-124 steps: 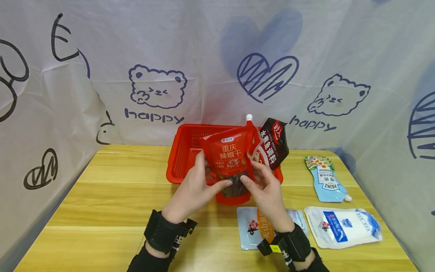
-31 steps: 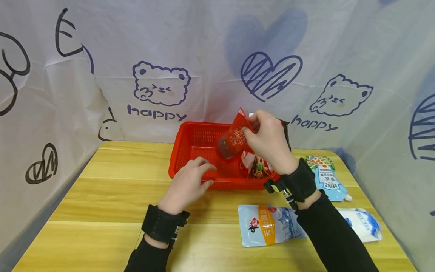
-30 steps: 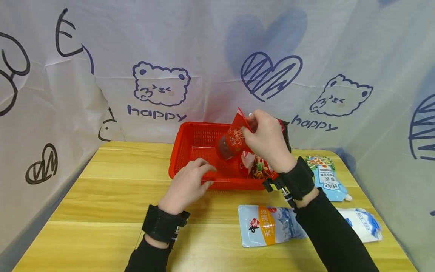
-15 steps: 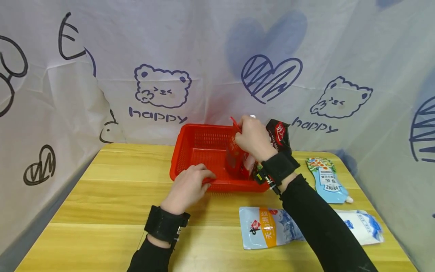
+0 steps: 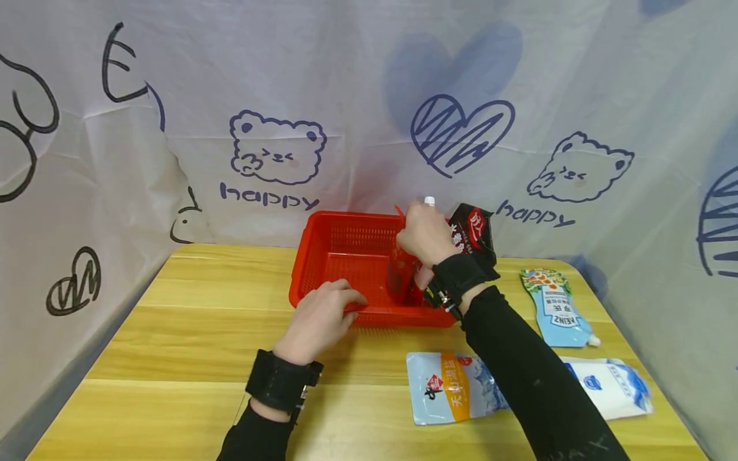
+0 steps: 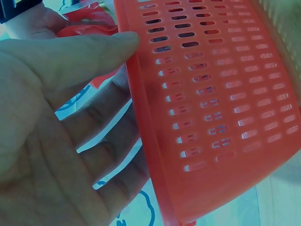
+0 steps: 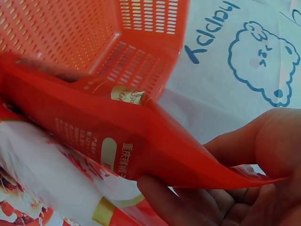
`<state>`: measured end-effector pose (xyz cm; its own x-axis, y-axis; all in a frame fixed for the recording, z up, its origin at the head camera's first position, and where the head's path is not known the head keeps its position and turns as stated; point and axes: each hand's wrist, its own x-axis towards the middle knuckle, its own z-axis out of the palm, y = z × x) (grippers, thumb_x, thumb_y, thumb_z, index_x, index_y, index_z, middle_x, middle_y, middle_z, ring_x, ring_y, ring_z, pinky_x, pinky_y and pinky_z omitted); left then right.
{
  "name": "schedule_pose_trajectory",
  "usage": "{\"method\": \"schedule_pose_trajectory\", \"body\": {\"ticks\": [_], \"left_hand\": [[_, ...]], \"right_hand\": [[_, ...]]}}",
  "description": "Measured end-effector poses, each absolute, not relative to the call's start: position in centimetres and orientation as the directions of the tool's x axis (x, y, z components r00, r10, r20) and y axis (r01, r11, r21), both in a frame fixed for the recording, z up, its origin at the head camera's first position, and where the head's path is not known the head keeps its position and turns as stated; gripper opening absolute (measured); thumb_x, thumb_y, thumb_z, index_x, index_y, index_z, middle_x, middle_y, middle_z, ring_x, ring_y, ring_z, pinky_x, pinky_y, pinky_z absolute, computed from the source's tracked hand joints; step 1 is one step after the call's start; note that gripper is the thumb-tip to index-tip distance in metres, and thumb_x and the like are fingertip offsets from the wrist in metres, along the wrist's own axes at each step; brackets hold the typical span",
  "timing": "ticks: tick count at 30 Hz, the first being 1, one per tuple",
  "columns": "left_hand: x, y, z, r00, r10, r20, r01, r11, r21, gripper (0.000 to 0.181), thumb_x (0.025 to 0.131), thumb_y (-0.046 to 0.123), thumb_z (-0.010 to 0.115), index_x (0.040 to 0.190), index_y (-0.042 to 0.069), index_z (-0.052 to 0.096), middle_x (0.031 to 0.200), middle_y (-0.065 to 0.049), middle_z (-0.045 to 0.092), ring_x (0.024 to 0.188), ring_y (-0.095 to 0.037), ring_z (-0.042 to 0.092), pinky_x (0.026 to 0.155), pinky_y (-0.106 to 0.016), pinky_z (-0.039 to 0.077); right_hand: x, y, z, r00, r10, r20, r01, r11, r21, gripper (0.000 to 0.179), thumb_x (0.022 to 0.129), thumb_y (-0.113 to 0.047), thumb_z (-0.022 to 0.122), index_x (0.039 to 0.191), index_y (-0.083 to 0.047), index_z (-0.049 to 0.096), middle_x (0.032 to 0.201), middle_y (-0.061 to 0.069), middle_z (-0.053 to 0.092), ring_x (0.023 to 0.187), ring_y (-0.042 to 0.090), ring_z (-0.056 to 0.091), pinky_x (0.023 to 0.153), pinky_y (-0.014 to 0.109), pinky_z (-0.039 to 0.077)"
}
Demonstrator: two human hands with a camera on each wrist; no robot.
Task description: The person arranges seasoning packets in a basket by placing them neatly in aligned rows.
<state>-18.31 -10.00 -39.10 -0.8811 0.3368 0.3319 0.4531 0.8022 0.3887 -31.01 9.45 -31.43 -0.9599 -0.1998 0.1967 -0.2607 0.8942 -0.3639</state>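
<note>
A red plastic basket stands at the back of the wooden table. My right hand pinches the top edge of a red pouch of dried chillies, which stands on edge inside the basket, right of its middle. My left hand holds the front rim; in the left wrist view its thumb lies at the rim and the fingers pass behind the wall. Against the chilli pouch leans a white and red packet. A black seasoning packet sticks up at the basket's right end, near a white spout cap.
On the table at the right lie a light blue Heinz pouch, a white pouch partly under the right sleeve, and a blue and orange pouch. A white cloth with drawings hangs behind the table.
Both hands held the chilli pouch before the basket earlier; the right hand alone has since lowered it inside and turned it edge-on. My left hand let go of it and moved to the front rim.
</note>
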Motion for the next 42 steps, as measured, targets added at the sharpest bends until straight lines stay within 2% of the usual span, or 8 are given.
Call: {"method": "schedule_pose_trajectory", "body": {"ticks": [12, 21, 25, 28, 31, 35, 38, 42], "left_hand": [[-18.4, -9.7, -39.1, -0.881, 0.341, 0.328, 0.454, 0.804, 0.384, 0.022, 0.085, 0.006, 0.085, 0.105, 0.013, 0.082, 0.097, -0.004, 0.071, 0.086, -0.022, 0.065, 0.072, -0.031, 0.055], [-18.5, -9.5, -39.1, -0.878, 0.343, 0.333, 0.458, 0.804, 0.380, 0.022, 0.085, 0.005, 0.086, 0.105, 0.012, 0.082, 0.096, -0.004, 0.071, 0.086, -0.023, 0.065, 0.071, -0.030, 0.054], [-18.5, -9.5, -39.2, -0.876, 0.347, 0.334, 0.462, 0.803, 0.377, 0.022, 0.085, 0.006, 0.086, 0.105, 0.012, 0.082, 0.096, -0.004, 0.071, 0.085, -0.023, 0.064, 0.070, -0.030, 0.054], [-18.4, -9.5, -39.2, -0.878, 0.344, 0.334, 0.458, 0.806, 0.374, 0.022, 0.084, 0.005, 0.086, 0.105, 0.012, 0.082, 0.096, -0.004, 0.071, 0.085, -0.022, 0.064, 0.070, -0.029, 0.054], [-18.4, -9.6, -39.2, -0.878, 0.342, 0.334, 0.457, 0.807, 0.374, 0.023, 0.084, 0.005, 0.086, 0.105, 0.012, 0.082, 0.097, -0.004, 0.071, 0.085, -0.022, 0.065, 0.070, -0.029, 0.054], [-18.4, -9.6, -39.3, -0.878, 0.342, 0.335, 0.458, 0.804, 0.379, 0.022, 0.084, 0.004, 0.085, 0.105, 0.012, 0.082, 0.097, -0.004, 0.071, 0.086, -0.023, 0.065, 0.072, -0.031, 0.055], [-18.4, -9.7, -39.3, -0.879, 0.340, 0.335, 0.457, 0.803, 0.382, 0.022, 0.084, 0.004, 0.086, 0.105, 0.012, 0.082, 0.097, -0.004, 0.071, 0.086, -0.023, 0.065, 0.074, -0.032, 0.056], [-18.4, -9.7, -39.2, -0.877, 0.337, 0.343, 0.457, 0.806, 0.377, 0.022, 0.083, 0.004, 0.086, 0.104, 0.011, 0.082, 0.097, -0.004, 0.072, 0.086, -0.023, 0.065, 0.074, -0.032, 0.056]], "right_hand": [[-31.5, 9.3, -31.3, -0.977, -0.159, 0.145, -0.199, 0.921, -0.336, 0.040, 0.086, -0.015, 0.068, 0.120, 0.000, 0.053, 0.111, 0.016, 0.057, 0.095, 0.037, 0.062, 0.079, 0.056, 0.056], [-30.7, 9.4, -31.0, -0.964, -0.188, 0.186, -0.246, 0.897, -0.366, 0.050, 0.092, -0.021, 0.065, 0.135, -0.001, 0.052, 0.122, 0.016, 0.057, 0.098, 0.034, 0.060, 0.082, 0.055, 0.057], [-29.7, 9.9, -30.7, -0.945, -0.210, 0.249, -0.297, 0.870, -0.393, 0.056, 0.096, -0.027, 0.065, 0.143, -0.003, 0.050, 0.132, 0.017, 0.056, 0.110, 0.034, 0.061, 0.087, 0.054, 0.057], [-28.7, 10.5, -30.7, -0.911, -0.249, 0.328, -0.374, 0.834, -0.405, 0.056, 0.098, -0.027, 0.066, 0.147, -0.005, 0.049, 0.140, 0.017, 0.054, 0.121, 0.034, 0.058, 0.096, 0.053, 0.055], [-27.4, 11.3, -31.0, -0.843, -0.303, 0.444, -0.484, 0.787, -0.382, 0.054, 0.098, -0.025, 0.068, 0.146, -0.006, 0.050, 0.142, 0.015, 0.053, 0.110, 0.030, 0.060, 0.092, 0.047, 0.056], [-25.2, 12.5, -31.7, -0.738, -0.359, 0.572, -0.605, 0.727, -0.324, 0.053, 0.096, -0.020, 0.073, 0.143, -0.006, 0.054, 0.143, 0.014, 0.053, 0.113, 0.027, 0.059, 0.096, 0.045, 0.056], [-23.5, 13.4, -32.3, -0.687, -0.385, 0.617, -0.660, 0.685, -0.307, 0.054, 0.094, -0.017, 0.075, 0.143, -0.005, 0.054, 0.146, 0.013, 0.052, 0.130, 0.028, 0.052, 0.102, 0.046, 0.054], [-21.6, 14.7, -33.2, -0.633, -0.414, 0.654, -0.718, 0.629, -0.297, 0.056, 0.092, -0.012, 0.077, 0.142, -0.005, 0.054, 0.146, 0.013, 0.053, 0.129, 0.028, 0.053, 0.099, 0.046, 0.056]]}}
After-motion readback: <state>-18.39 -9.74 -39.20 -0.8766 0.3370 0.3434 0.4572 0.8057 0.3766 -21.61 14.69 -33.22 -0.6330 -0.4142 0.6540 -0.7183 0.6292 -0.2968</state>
